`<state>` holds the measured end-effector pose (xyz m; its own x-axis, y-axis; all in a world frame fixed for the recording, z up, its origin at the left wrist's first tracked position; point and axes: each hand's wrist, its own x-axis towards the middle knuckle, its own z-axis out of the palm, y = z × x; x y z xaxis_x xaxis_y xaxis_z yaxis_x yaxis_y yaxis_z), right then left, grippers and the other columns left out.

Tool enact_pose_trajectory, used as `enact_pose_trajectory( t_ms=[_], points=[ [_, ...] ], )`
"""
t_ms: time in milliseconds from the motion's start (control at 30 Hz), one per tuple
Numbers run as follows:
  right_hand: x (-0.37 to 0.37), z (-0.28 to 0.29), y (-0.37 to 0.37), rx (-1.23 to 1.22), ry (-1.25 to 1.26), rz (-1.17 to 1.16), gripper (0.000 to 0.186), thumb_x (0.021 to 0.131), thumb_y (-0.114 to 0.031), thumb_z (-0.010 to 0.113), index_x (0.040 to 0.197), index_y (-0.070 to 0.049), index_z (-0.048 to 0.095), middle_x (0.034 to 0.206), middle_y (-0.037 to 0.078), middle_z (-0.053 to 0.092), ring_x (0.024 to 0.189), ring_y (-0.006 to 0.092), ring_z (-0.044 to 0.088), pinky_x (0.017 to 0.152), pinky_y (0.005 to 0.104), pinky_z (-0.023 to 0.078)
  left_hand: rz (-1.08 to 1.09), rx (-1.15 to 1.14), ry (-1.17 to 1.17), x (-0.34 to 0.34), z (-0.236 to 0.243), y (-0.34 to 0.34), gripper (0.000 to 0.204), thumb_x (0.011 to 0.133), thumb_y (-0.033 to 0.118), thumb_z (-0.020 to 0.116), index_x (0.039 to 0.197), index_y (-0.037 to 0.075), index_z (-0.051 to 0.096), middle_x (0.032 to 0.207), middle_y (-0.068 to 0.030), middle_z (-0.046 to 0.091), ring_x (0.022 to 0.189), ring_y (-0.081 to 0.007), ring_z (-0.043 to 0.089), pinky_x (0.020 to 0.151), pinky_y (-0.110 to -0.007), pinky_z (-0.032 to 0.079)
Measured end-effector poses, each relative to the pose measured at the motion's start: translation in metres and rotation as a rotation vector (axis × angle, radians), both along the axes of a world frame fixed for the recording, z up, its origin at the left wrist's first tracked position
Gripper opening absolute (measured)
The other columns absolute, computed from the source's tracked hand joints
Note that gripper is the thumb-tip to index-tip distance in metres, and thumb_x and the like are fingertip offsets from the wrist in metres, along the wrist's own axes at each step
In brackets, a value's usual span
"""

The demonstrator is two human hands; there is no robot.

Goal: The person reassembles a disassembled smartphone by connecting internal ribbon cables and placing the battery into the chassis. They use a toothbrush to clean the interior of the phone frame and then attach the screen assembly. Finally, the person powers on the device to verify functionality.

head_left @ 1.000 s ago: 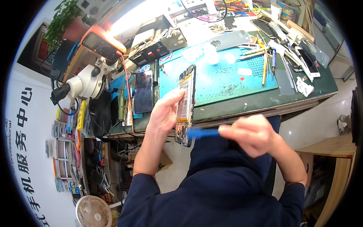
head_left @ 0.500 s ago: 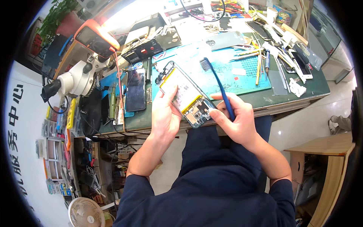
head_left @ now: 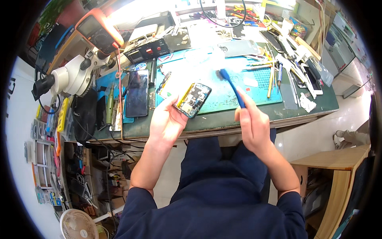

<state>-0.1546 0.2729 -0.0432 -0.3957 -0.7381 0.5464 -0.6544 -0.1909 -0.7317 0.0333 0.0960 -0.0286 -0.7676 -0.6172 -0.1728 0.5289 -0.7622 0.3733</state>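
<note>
My left hand (head_left: 165, 123) grips an opened phone (head_left: 194, 99), tilted with its circuit board and yellow-edged inside facing up; its upper part is washed out by glare. In my right hand (head_left: 254, 129) is a blue brush (head_left: 234, 87), its dark bristles raised above the bright turquoise mat (head_left: 225, 102), right of the phone and apart from it. A dark phone (head_left: 137, 93) lies left of the mat, and several screwdrivers (head_left: 271, 79) and other tools lie along its right side.
A white microscope (head_left: 69, 75) stands at left below an orange multimeter (head_left: 97, 32). A black boxy instrument (head_left: 143, 51) sits behind. A fan (head_left: 77, 225) is at lower left, a wooden cabinet (head_left: 326, 158) at right, and another person's leg and shoe (head_left: 346, 139) beyond it.
The phone has turned from edge-on to face-up and leaned rightward. The brush first swung upright at the phone; now my right hand holds it farther from the phone. The view has shifted slightly.
</note>
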Motion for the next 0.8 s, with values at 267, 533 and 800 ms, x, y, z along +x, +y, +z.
enact_pose_trajectory(
  t_ms=[267, 533, 800],
  points=[
    [0.004, -0.012, -0.002, -0.075, 0.301, -0.009, 0.054, 0.092, 0.004, 0.061, 0.145, 0.000, 0.055, 0.085, 0.017, 0.067, 0.062, 0.0314, 0.064, 0.059, 0.0389, 0.053, 0.011, 0.063, 0.044, -0.007, -0.005, -0.001, 0.044, 0.105, 0.001, 0.044, 0.148, -0.007, 0.043, 0.139, -0.0229, 0.062, 0.125, -0.0303, 0.065, 0.103, -0.042, 0.058],
    [0.013, -0.018, 0.008, -0.224, 0.271, 0.073, 0.060, 0.083, 0.006, 0.065, 0.143, 0.002, 0.057, 0.075, 0.011, 0.060, 0.055, 0.0244, 0.056, 0.051, 0.0379, 0.047, -0.010, 0.066, 0.084, -0.008, 0.003, 0.002, 0.038, 0.106, 0.002, 0.044, 0.141, -0.013, 0.047, 0.135, -0.0254, 0.063, 0.120, -0.0314, 0.067, 0.101, -0.040, 0.061],
    [0.024, -0.026, 0.009, -0.260, 0.404, 0.095, 0.057, 0.081, 0.001, 0.066, 0.138, 0.000, 0.064, 0.064, 0.002, 0.045, 0.049, 0.0178, 0.049, 0.048, 0.0337, 0.044, -0.068, 0.099, 0.050, -0.003, 0.012, 0.006, 0.035, 0.106, 0.003, 0.046, 0.136, -0.013, 0.051, 0.130, -0.0260, 0.066, 0.116, -0.0305, 0.069, 0.096, -0.039, 0.064]
  ],
)
